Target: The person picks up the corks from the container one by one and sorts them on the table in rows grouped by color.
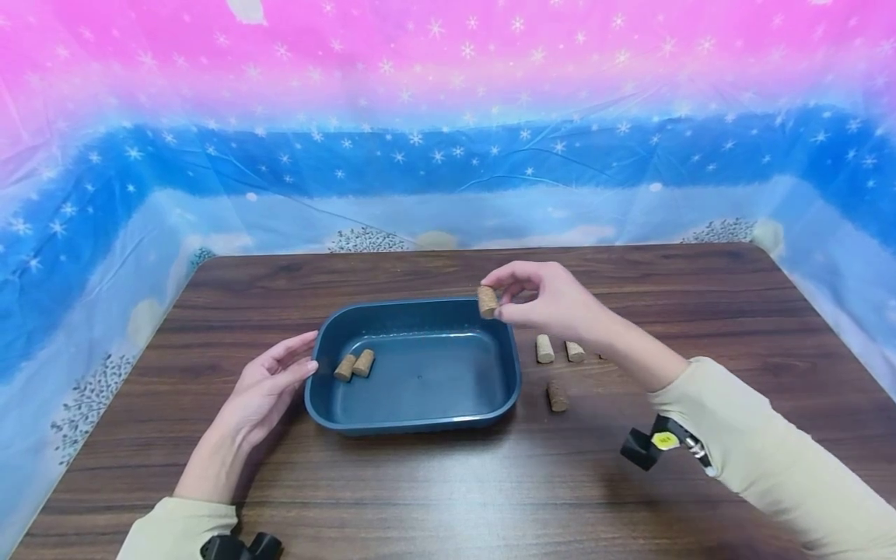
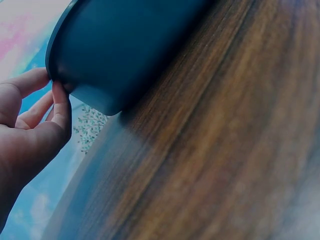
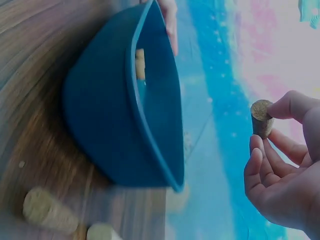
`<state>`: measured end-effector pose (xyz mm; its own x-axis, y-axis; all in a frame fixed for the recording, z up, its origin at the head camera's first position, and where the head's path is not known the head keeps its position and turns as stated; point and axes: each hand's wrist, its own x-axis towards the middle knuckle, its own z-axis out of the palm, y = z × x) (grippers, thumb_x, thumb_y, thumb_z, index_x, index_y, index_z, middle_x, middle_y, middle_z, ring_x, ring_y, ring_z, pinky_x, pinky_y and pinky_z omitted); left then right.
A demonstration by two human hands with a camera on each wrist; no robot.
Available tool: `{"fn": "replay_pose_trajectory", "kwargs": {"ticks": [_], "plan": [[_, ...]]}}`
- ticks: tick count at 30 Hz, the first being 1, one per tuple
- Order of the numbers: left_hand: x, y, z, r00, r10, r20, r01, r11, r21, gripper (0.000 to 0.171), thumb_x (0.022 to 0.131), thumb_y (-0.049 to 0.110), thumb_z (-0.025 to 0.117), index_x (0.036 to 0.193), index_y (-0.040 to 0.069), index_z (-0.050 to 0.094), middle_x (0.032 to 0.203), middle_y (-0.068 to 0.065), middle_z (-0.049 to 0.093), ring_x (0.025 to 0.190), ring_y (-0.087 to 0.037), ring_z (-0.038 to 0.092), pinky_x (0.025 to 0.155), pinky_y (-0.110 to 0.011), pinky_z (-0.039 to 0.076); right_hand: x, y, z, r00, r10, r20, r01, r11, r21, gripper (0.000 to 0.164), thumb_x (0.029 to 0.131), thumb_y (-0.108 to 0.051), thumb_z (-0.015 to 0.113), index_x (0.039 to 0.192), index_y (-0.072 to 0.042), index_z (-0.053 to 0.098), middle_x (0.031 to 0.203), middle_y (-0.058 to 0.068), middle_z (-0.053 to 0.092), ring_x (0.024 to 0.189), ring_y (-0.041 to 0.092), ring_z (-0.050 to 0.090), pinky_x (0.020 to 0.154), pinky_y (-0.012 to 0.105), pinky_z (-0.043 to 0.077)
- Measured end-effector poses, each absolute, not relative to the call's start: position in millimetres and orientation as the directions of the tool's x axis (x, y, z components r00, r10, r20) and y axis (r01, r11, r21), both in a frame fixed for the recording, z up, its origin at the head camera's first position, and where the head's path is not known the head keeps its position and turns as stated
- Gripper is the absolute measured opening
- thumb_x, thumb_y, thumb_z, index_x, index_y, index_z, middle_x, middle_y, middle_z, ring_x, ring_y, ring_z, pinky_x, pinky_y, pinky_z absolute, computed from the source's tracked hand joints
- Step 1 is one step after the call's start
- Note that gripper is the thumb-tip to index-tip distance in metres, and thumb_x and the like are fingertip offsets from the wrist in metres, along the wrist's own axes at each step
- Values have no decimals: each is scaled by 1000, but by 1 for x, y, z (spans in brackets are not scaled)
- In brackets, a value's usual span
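A dark blue plastic tub [image 1: 420, 389] stands on the table, with two corks [image 1: 353, 364] lying together at its left end. My left hand [image 1: 269, 381] holds the tub's left edge, its thumb and fingertips right at the rim, as the left wrist view also shows. Above the tub's back right corner, my right hand [image 1: 553, 299] pinches a cork [image 1: 487, 302] between thumb and fingers. The right wrist view shows this cork [image 3: 262, 120] held up beyond the rim, one round end facing the camera.
To the right of the tub lie several more corks: a pale cork [image 1: 544, 349], another pale cork [image 1: 575, 352] beside it, and a darker cork [image 1: 557, 397] nearer the front. One more is mostly hidden by the right wrist. A patterned cloth [image 1: 448, 171] hangs behind the wooden table [image 1: 434, 498].
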<state>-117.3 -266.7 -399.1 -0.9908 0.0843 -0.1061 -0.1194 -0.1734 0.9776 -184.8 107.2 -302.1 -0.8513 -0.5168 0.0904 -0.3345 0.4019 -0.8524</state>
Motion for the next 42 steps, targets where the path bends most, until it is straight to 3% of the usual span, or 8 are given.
{"fn": "replay_pose_trajectory", "kwargs": {"ticks": [5,13,24,42], "plan": [[-117,-267,-399,-991,84,-109,-122,-176,977,33,94,1,61,124,14,60,120,5,58,111,-8,56,93,-19,45,-182,129,-313,-867,-492,74,-314,427,-848,35,83,0,63,118,-1,64,94,7,66,89,22,60,74,32,51],[-117,-267,-399,-990,89,-111,-125,-172,977,34,94,2,61,126,13,59,121,4,57,112,-8,56,93,-19,45,-174,157,-330,-886,-462,44,-287,472,-833,36,81,3,61,116,-1,64,88,7,65,84,20,59,57,27,46],[-117,-266,-400,-991,94,-91,-107,-185,977,32,94,0,60,122,16,62,120,4,59,111,-8,56,94,-20,45,-165,184,-346,-892,-450,43,-267,447,-854,35,80,3,64,116,2,63,89,7,64,83,16,60,68,25,49],[-117,-266,-400,-990,81,-113,-125,-166,978,34,94,2,61,125,14,61,121,4,58,110,-8,56,93,-19,45,-146,209,-384,-917,-390,-81,-166,559,-813,36,78,-1,66,114,0,65,85,3,62,84,18,59,72,25,46]]}}
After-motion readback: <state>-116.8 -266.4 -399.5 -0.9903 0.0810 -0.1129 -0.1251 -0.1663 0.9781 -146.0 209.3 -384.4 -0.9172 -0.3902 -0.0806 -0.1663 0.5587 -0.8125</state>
